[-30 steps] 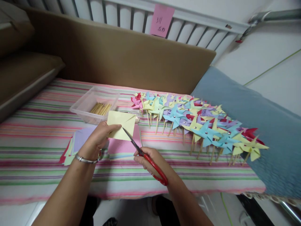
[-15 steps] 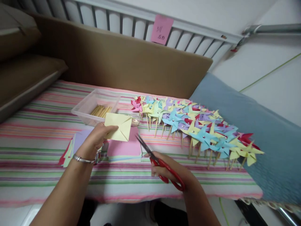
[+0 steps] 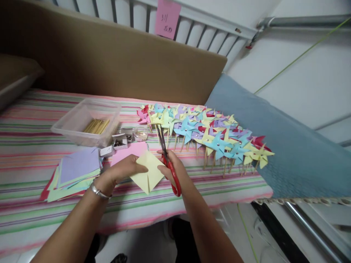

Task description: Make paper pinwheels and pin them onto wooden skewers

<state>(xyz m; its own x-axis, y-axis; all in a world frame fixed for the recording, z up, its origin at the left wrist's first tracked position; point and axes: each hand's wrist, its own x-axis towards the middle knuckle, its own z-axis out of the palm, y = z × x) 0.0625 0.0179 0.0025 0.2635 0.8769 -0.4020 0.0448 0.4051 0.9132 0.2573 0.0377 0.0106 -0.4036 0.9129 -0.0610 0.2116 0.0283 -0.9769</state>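
My left hand [image 3: 126, 168] pinches a pale yellow paper square [image 3: 147, 174] by its left side, thumb on top. The square is turned corner-down, and a slit shows at its lower corner. My right hand [image 3: 175, 168] is wrapped round red-handled scissors [image 3: 170, 166], their blades pointing up and away from me. The right thumb reaches the paper's right corner; whether it grips there I cannot tell. Just behind the yellow square lies pink paper [image 3: 128, 151]. A fanned stack of coloured paper squares [image 3: 79, 166] rests to the left of my left hand.
Several finished paper pinwheels [image 3: 219, 144] on sticks cover the right side of the striped cloth [image 3: 24, 153]. A clear plastic box [image 3: 65, 126] holds wooden sticks. Small boxes of pins [image 3: 120, 142] and a round clear tub [image 3: 140, 134] stand nearby. A cardboard sheet [image 3: 115, 62] rises behind.
The view has shifted right. The yellow square has turned corner-down and come nearer to me. My right hand has brought the scissors up beside it, blades now pointing more upward.
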